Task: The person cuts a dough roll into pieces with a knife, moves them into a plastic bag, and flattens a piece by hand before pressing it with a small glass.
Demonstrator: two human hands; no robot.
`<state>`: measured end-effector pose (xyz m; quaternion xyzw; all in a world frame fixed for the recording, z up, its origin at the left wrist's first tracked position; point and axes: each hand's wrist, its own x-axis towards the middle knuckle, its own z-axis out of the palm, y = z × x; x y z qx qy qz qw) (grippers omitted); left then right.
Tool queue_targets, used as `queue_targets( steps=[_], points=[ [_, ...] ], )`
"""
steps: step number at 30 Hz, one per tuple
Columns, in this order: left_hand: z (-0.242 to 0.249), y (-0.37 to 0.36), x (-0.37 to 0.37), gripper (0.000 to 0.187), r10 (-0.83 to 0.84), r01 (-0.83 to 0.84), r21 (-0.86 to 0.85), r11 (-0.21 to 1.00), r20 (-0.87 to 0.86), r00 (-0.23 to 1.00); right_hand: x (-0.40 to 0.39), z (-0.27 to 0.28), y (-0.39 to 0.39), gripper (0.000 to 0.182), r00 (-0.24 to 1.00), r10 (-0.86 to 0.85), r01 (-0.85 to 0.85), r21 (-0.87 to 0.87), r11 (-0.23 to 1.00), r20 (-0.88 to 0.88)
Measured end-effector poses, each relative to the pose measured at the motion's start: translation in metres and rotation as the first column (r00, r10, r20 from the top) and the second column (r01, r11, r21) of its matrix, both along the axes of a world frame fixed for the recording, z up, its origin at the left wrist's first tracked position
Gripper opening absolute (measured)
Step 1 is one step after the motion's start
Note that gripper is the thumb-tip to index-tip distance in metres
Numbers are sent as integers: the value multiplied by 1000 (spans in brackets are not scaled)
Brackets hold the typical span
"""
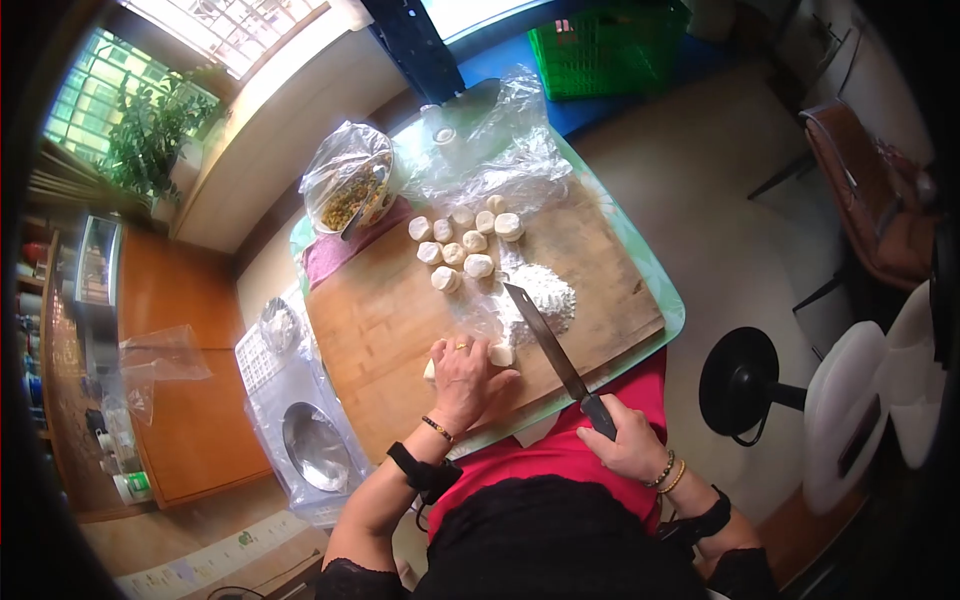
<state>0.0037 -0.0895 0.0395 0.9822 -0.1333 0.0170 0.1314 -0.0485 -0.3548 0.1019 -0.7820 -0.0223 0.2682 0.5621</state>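
Pale cream dough pieces (460, 245) are seen on a light brown wooden board (400, 320), beside white flour (545, 290). A silver blade with black handle is shown on the knife (555, 355). Beyond the board, a bright green basket (610, 45) is seen; beneath it, a mint tray (660, 290).

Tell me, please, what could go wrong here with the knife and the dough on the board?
The knife blade lies close to the left hand pressing the dough roll; a slip might nick a finger. The flour pile beside the blade could scatter. The cut dough pieces sit touching and may stick together.
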Motion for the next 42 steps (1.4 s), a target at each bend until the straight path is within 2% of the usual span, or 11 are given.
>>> queue_targets(
  steps=[6,10,12,16,21,23,26,30,33,38,42],
  points=[
    [-17,-9,5,34,-23,32,-103,994,92,996,-12,7,9,30,1000,-19,19,-10,1000,-14],
    [-15,4,22,25,-12,0,-222,975,-56,998,-20,12,13,29,1000,-22,22,-36,999,8],
    [-23,20,42,22,-53,-66,-371,926,-303,952,-24,10,15,30,999,-33,33,-25,999,0],
    [-37,28,62,20,65,-51,-381,923,22,998,-29,17,20,31,999,-32,33,-42,999,33],
    [-31,27,53,23,68,-71,-267,961,-22,997,-31,11,20,34,999,-52,52,-35,998,6],
    [-32,27,55,25,-52,-71,-485,872,-235,971,-30,11,20,34,998,-57,57,-31,998,2],
    [-30,30,58,29,-311,90,-451,888,-444,840,-28,11,18,34,996,-80,79,-23,997,-33],
    [-41,30,56,34,7,-83,-447,891,-169,986,-25,5,17,34,996,-82,81,-32,996,-31],
    [-26,24,46,29,35,-96,-324,941,-191,981,-24,2,15,34,995,-86,84,-29,996,-50],
    [-14,5,26,18,-108,78,-262,962,-104,989,-22,-2,15,33,994,-89,88,-30,996,-65],
    [2,8,23,38,-184,168,-208,964,-59,981,-22,-4,13,24,998,-61,61,-5,998,19]
  ],
)
